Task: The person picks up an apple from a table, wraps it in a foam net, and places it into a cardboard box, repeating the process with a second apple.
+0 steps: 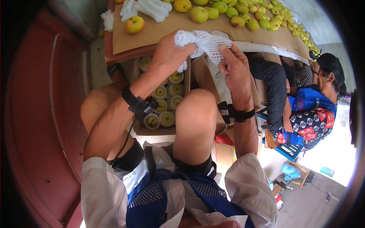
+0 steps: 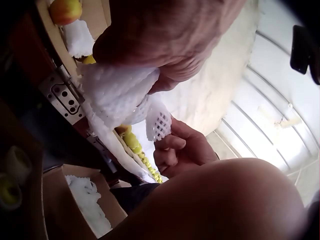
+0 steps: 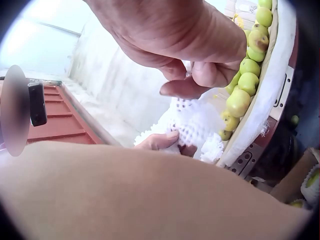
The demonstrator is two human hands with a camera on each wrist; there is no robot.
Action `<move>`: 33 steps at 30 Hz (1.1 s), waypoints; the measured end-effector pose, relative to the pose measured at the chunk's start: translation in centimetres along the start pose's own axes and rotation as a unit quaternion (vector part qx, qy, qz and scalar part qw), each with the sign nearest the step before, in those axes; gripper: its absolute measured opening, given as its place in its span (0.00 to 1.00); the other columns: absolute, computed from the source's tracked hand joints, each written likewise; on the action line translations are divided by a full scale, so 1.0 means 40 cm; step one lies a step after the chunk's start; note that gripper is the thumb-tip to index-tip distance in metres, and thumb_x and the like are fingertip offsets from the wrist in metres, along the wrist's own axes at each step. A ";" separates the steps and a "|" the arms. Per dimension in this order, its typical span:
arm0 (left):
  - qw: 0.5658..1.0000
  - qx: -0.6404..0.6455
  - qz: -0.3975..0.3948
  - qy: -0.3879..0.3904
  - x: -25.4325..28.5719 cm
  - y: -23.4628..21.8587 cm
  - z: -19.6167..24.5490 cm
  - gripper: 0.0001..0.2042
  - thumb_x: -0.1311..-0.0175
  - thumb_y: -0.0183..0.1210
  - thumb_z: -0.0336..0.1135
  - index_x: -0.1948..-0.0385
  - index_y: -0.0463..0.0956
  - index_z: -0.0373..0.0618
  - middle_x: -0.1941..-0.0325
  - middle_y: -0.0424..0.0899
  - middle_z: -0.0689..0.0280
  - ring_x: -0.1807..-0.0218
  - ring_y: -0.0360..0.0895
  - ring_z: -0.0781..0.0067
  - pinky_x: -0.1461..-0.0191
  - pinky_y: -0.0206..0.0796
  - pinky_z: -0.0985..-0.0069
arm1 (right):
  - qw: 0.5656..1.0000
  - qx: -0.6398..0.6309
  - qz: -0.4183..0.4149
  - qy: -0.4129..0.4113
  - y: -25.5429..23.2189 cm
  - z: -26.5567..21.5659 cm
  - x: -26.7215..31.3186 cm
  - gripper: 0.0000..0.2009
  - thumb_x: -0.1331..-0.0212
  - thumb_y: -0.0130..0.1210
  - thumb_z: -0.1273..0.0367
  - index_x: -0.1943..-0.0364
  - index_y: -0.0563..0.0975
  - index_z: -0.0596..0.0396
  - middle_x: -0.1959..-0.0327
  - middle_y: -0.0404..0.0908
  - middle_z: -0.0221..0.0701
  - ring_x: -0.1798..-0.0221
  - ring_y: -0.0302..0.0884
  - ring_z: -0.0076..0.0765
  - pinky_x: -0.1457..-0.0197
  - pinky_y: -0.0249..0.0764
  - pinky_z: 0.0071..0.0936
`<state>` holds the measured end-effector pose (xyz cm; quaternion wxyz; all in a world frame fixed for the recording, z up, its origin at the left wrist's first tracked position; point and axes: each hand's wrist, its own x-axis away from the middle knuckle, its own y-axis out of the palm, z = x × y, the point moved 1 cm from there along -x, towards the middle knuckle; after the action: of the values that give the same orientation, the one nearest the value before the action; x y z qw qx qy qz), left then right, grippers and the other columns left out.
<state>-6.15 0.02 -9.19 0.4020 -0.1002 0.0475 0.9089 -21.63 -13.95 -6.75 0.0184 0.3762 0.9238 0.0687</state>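
Observation:
White foam fruit netting (image 1: 207,42) stretches between the two hands, in front of the table edge. My left hand (image 1: 169,55) grips a bunched clump of it, and part of the netting sticks out above and below the fist. My right hand (image 1: 236,68) pinches the other end between thumb and fingers. In the left wrist view the netting (image 2: 117,92) appears as a thick bundle of sleeves, with one loose end at the right fingertips. From the right wrist, the net (image 3: 192,125) is seen spreading below the right thumb.
Many yellow-green apples (image 1: 199,14) lie on a cardboard-covered table (image 1: 163,32), with one reddish apple (image 1: 135,24) and more foam nets (image 1: 146,9) at left. Below, between the knees, a carton (image 1: 156,131) holds apples in foam sleeves. Another person (image 1: 311,102) sits at right.

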 end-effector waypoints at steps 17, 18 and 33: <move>0.993 0.081 -0.060 -0.066 -0.006 -0.009 0.020 0.10 0.31 0.61 0.31 0.53 0.81 0.36 0.59 0.86 0.68 0.59 0.81 0.80 0.56 0.75 0.78 | 0.895 0.370 0.010 -0.249 -0.005 -0.019 0.015 0.25 0.38 0.66 0.61 0.42 0.75 0.61 0.52 0.81 0.39 0.52 0.81 0.37 0.55 0.77 0.34; 0.993 0.076 -0.062 -0.067 -0.004 -0.009 0.019 0.10 0.31 0.61 0.31 0.53 0.81 0.36 0.59 0.86 0.68 0.59 0.81 0.80 0.55 0.75 0.78 | 0.851 0.436 -0.029 -0.292 0.007 -0.031 0.026 0.24 0.38 0.66 0.62 0.42 0.76 0.60 0.49 0.81 0.40 0.48 0.80 0.40 0.52 0.78 0.36; 0.992 0.082 -0.002 -0.100 -0.008 -0.045 0.016 0.12 0.33 0.67 0.38 0.58 0.83 0.38 0.61 0.87 0.63 0.60 0.83 0.75 0.54 0.73 0.76 | 0.998 -0.020 -0.059 0.021 -0.020 0.016 -0.015 0.13 0.36 0.62 0.70 0.49 0.82 0.60 0.54 0.86 0.29 0.53 0.82 0.25 0.46 0.75 0.27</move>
<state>-4.69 1.10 -8.50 0.4133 0.0242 0.0818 0.9066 -21.69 -14.86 -7.52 0.0108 0.3193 0.9429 0.0943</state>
